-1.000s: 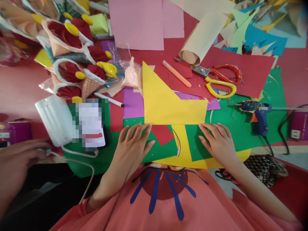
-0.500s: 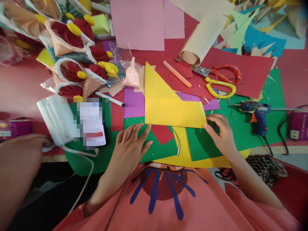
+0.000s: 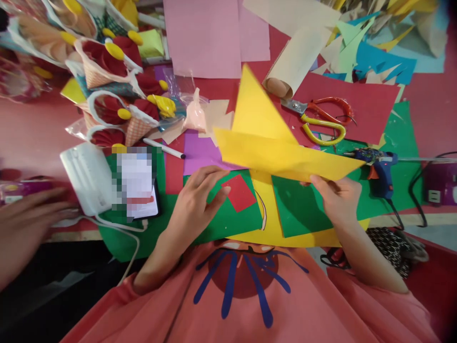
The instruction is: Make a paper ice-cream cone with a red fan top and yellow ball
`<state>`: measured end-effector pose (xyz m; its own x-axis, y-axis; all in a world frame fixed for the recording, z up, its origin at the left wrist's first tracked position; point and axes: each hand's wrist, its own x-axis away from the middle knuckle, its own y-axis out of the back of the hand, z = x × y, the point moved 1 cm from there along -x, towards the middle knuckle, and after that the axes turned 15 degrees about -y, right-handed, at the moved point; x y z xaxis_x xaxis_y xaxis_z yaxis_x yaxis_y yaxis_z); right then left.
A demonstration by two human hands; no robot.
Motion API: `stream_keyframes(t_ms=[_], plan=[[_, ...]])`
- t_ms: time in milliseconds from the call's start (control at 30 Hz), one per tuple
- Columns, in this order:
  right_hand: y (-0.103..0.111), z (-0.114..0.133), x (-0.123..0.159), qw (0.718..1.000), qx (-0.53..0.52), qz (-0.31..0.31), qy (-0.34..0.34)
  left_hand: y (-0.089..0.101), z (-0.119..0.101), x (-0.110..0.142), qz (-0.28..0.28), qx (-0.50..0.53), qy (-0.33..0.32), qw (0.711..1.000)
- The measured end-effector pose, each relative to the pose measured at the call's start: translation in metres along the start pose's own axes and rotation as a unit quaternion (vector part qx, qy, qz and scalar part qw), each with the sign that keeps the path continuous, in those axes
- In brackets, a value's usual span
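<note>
A folded sheet of yellow paper (image 3: 282, 155) is raised above the work surface, with a pointed flap standing up at its back. My right hand (image 3: 339, 197) pinches its lower edge, right of the middle, between thumb and fingers. Below the paper's left end, my left hand (image 3: 203, 200) is half curled, thumb apart from the fingers; whether a fingertip touches the edge I cannot tell. Between the hands a small red paper piece (image 3: 238, 194) lies on green paper (image 3: 303, 209).
A glue gun (image 3: 380, 166) and scissors (image 3: 321, 121) lie to the right. At the left are a phone (image 3: 137, 183), a white box-shaped device (image 3: 85, 176), a marker (image 3: 166, 147) and fabric cones (image 3: 107, 71). Another person's hand (image 3: 32, 219) rests at the far left. Paper scraps (image 3: 374, 57) fill the back right.
The yellow paper has been lifted and turned, its right end swinging out toward the glue gun. My right hand moved slightly right with it. At far left, the other person's hand spread out.
</note>
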<state>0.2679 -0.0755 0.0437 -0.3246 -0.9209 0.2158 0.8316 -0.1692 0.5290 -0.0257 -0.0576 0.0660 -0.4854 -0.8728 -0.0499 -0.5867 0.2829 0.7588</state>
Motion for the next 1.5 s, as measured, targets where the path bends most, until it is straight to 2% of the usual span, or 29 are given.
stream_keyframes(t_ms=[67,133,200,267,300,333,400,500,633,800,933,1033,1133,1200,1267,1400,1500], plan=[[0.001,0.003,0.002,0.993,0.092,-0.033,0.063,-0.013,0.002,-0.01,0.013,0.174,0.005,0.985],[-0.005,0.006,0.003,0.974,0.178,-0.005,0.139,-0.03,0.004,-0.021,0.025,0.363,0.013,0.931],[-0.015,0.006,0.004,0.947,0.227,0.047,0.221,-0.044,0.005,-0.033,0.018,0.495,0.057,0.867],[-0.026,0.005,0.005,0.921,0.244,0.09,0.29,-0.051,0.004,-0.044,-0.004,0.569,0.105,0.816],[-0.03,0.004,0.005,0.91,0.246,0.105,0.316,-0.051,0.003,-0.05,-0.01,0.589,0.12,0.799],[-0.033,0.004,0.006,0.901,0.249,0.116,0.334,-0.05,0.002,-0.054,-0.019,0.597,0.127,0.792],[-0.037,0.005,0.006,0.891,0.256,0.135,0.35,-0.047,-0.002,-0.06,-0.029,0.592,0.131,0.794],[-0.039,0.01,0.005,0.892,0.254,0.164,0.336,-0.046,-0.004,-0.062,-0.025,0.58,0.132,0.803],[-0.042,0.019,0.001,0.903,0.218,0.194,0.317,-0.05,-0.003,-0.059,-0.008,0.598,0.123,0.792],[-0.045,0.022,0.0,0.901,0.245,0.223,0.282,-0.052,-0.001,-0.058,-0.043,0.601,0.108,0.791],[-0.044,0.024,0.004,0.889,0.267,0.231,0.291,-0.054,-0.008,-0.057,-0.076,0.634,0.11,0.762],[-0.041,0.029,0.008,0.88,0.284,0.25,0.286,-0.052,-0.011,-0.056,-0.082,0.644,0.18,0.739],[-0.031,0.037,0.011,0.885,0.273,0.296,0.233,-0.046,-0.009,-0.055,-0.093,0.655,0.3,0.687],[-0.022,0.04,0.01,0.894,0.246,0.333,0.169,-0.041,-0.007,-0.056,-0.109,0.654,0.352,0.66],[-0.013,0.041,0.006,0.907,0.196,0.355,0.113,-0.036,-0.006,-0.057,-0.137,0.648,0.367,0.653],[-0.007,0.039,-0.01,0.944,0.044,0.322,0.051,-0.032,-0.007,-0.06,-0.188,0.631,0.348,0.668],[-0.012,0.039,-0.022,0.955,-0.058,0.29,0.036,-0.03,-0.006,-0.061,-0.204,0.63,0.34,0.668]])
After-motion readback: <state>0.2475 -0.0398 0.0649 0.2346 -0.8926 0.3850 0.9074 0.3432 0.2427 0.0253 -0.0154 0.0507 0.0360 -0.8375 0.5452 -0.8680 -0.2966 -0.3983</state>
